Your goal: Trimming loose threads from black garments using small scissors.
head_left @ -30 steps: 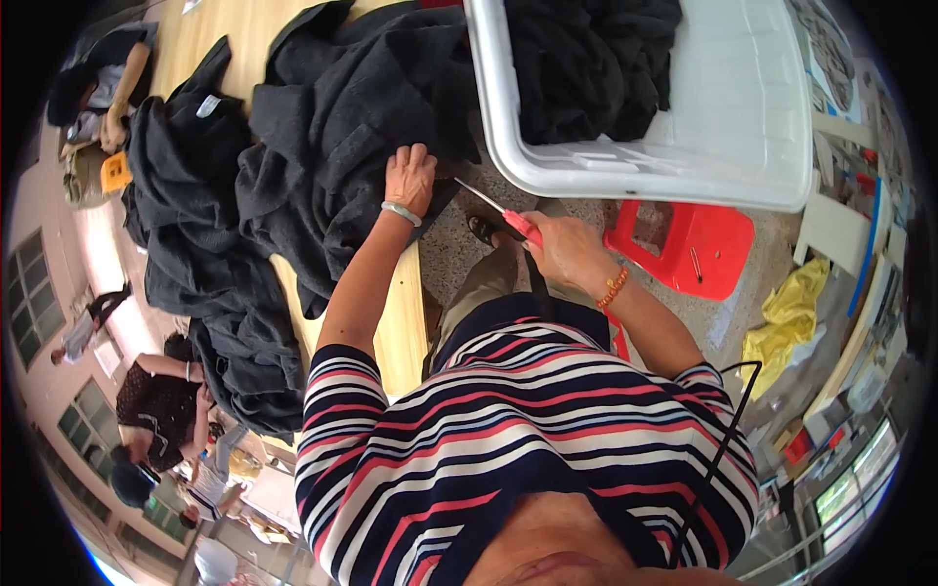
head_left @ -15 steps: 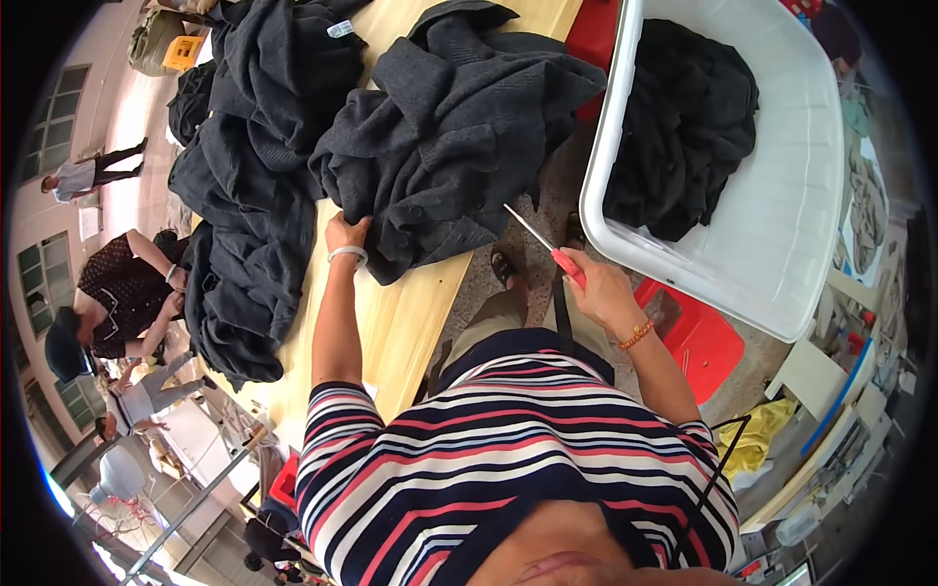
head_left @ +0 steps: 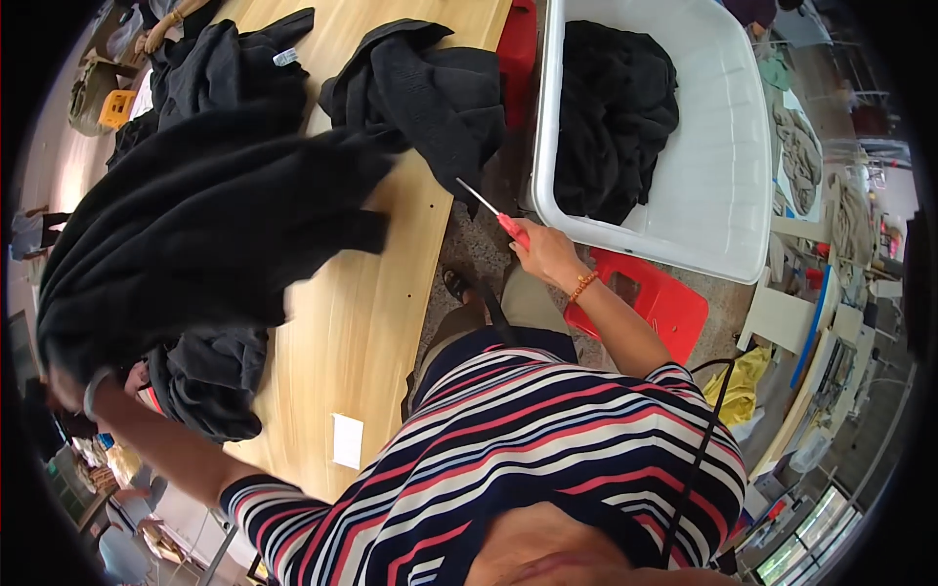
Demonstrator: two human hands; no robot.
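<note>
Black garment (head_left: 205, 225) hangs over the wooden table (head_left: 362, 322), gripped by the left hand (head_left: 68, 386). Right hand (head_left: 545, 256) is closed around red-handled scissors (head_left: 498, 217) beside the white bin (head_left: 723, 146).

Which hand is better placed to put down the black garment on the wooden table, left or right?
Probably the left. The left hand already grips the black garment, lifted over the wooden table. The right hand holds red-handled scissors near the white bin, away from the table.

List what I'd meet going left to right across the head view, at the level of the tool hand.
Lifted black garment → wooden table → red-handled tool in the right hand → white plastic bin → light clothes pile.
</note>
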